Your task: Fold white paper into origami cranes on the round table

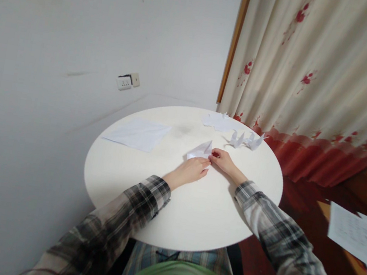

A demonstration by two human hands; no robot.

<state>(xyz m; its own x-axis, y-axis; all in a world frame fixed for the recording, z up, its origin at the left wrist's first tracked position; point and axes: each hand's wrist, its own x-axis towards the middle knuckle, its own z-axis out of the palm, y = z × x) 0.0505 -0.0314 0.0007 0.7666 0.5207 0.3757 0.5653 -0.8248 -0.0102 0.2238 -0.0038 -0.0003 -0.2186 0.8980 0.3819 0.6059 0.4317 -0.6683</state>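
Observation:
A partly folded sheet of white paper (200, 151) rests near the middle of the table, one pointed flap standing up. My left hand (189, 170) lies over its near edge, fingers stretched out flat and the thumb apart from them. At the paper's right corner, my right hand (222, 160) has its fingers bent and pinched together on the edge. The fingertips of both hands almost meet there and hide that corner. Beyond my right hand stand two folded paper cranes, a left one (235, 139) and a right one (255, 142).
The round white table (184, 217) stands by a wall with a socket (124, 83). A flat white sheet (138, 133) lies on its left. More paper (219, 122) lies at the far edge. A flowered curtain (310, 51) hangs behind; printed sheets (357, 232) lie lower right.

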